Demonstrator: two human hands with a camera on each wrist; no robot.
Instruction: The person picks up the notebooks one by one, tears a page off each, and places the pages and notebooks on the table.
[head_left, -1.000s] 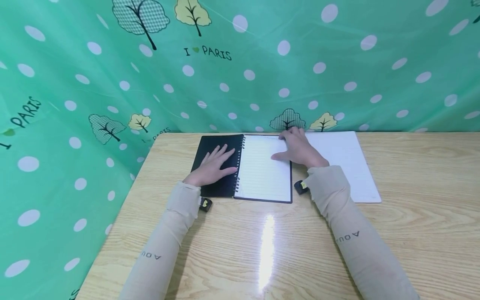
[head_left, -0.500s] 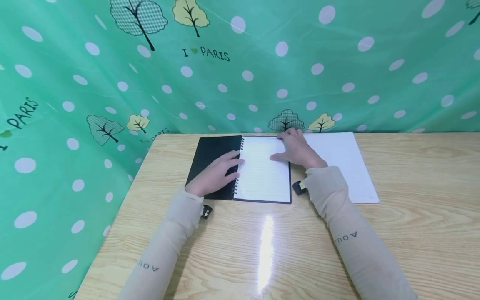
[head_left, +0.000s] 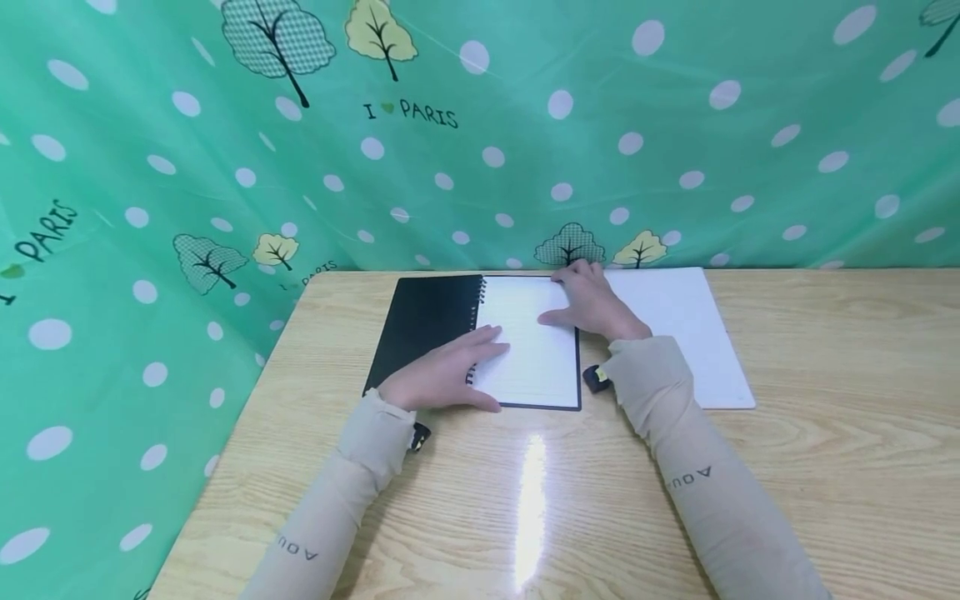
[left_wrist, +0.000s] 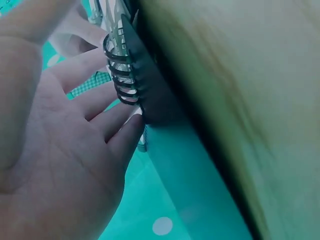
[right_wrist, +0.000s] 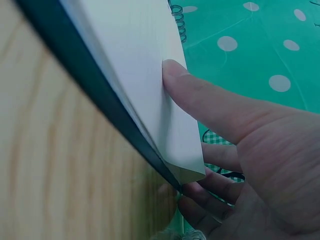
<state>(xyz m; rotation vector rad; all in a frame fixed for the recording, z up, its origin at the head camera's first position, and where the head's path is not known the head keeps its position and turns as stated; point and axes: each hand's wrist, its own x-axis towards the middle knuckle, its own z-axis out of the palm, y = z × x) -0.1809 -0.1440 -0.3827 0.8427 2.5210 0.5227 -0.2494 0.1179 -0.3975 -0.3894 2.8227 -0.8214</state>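
A spiral notebook lies open on the table, its black cover (head_left: pixel 427 317) to the left and its white lined page (head_left: pixel 528 342) to the right. My left hand (head_left: pixel 446 371) spans the wire binding (left_wrist: pixel 122 75) near the notebook's lower part, fingers extended toward the page and thumb by the near edge. At the far right corner of the notebook, my right hand (head_left: pixel 596 300) has its fingers curled at the page corner (right_wrist: pixel 187 170), which bends up. The right thumb (right_wrist: pixel 185 82) rests on the page's surface.
A larger white sheet or board (head_left: pixel 686 333) lies on the wooden table (head_left: pixel 847 467), partly under the right forearm. Green dotted cloth (head_left: pixel 487 108) hangs behind the table and along its left side. Dark wrist cameras (head_left: pixel 596 379) sit below each hand.
My left hand has slid off the black cover, rightward and nearer to me, across the binding to the page's lower left. The right hand stays at the far corner.
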